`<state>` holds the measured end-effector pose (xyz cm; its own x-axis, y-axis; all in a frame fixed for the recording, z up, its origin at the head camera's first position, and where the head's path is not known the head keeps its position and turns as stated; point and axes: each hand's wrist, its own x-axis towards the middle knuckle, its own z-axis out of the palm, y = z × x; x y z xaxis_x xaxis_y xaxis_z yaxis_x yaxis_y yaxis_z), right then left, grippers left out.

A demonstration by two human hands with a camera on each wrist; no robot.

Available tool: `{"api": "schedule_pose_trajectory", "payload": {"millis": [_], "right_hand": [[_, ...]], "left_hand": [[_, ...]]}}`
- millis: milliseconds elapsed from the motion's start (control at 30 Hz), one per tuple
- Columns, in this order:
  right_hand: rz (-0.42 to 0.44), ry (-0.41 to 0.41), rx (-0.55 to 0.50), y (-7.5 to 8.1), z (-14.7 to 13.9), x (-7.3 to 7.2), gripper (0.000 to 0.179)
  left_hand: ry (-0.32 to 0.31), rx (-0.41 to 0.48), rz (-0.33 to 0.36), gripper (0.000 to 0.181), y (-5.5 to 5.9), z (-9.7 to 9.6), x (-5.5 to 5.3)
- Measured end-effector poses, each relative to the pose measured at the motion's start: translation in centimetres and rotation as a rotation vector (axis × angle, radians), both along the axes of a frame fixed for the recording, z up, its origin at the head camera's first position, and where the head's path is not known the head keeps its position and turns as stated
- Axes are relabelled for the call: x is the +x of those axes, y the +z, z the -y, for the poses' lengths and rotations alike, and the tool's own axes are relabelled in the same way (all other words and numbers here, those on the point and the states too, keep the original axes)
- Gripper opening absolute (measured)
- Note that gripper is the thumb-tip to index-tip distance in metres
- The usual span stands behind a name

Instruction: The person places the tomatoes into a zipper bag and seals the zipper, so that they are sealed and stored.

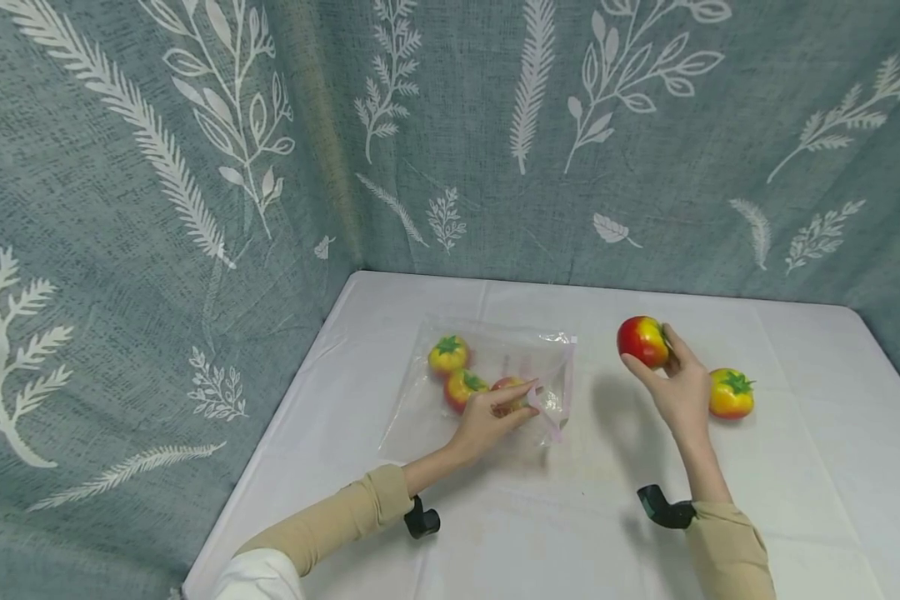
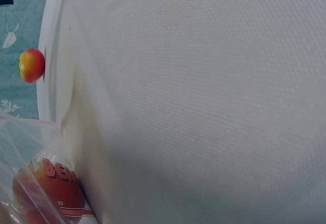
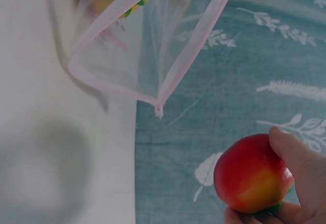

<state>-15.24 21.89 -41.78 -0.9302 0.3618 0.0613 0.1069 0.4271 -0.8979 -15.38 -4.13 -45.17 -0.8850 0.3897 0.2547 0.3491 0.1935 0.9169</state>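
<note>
A clear zip bag [image 1: 405, 433] with a pinkish zip edge lies on the table, several red-and-yellow persimmons [image 1: 448, 356] with green leafy tops inside it. My left hand [image 1: 483, 429] pinches the bag's edge near its mouth, partly covering one fruit. In the right wrist view the bag's pink rim [image 3: 117, 89] stands parted. To the right of the bag, above the table, my right hand [image 1: 682, 392] grips another persimmon [image 1: 642, 342] between thumb and fingers. That fruit [image 3: 252, 173] shows mostly red in the right wrist view. The left hand is out of its own wrist view.
One more persimmon [image 1: 731, 393] sits on the white table [image 1: 810, 467], just right of my right hand. Red lettering shows on the bag [image 2: 38, 175] in the left wrist view. A blue-green leaf-patterned curtain [image 1: 457, 150] hangs behind and to the left of the table.
</note>
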Motion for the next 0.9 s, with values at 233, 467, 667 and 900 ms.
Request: {"api": "schedule_pose_trajectory", "payload": {"millis": [233,467,667,900], "right_hand": [[-0.015,0.027,-0.002,0.5,0.6,0.4,0.077],[-0.002,0.066,0.002,0.6,1.1,0.8,0.077],[0.0,0.108,0.019,0.0,1.4,0.9,0.076],[0.021,0.15,-0.012,-0.8,1.9,0.9,0.077]], "left_hand": [[0.003,0.009,0.0,0.038,1.5,0.1,0.7],[0.0,0.007,-0.013,0.039,1.4,0.1,0.7],[0.0,0.002,-0.013,0.038,1.4,0.1,0.7],[0.008,0.005,-0.027,0.038,1.6,0.1,0.8]]}}
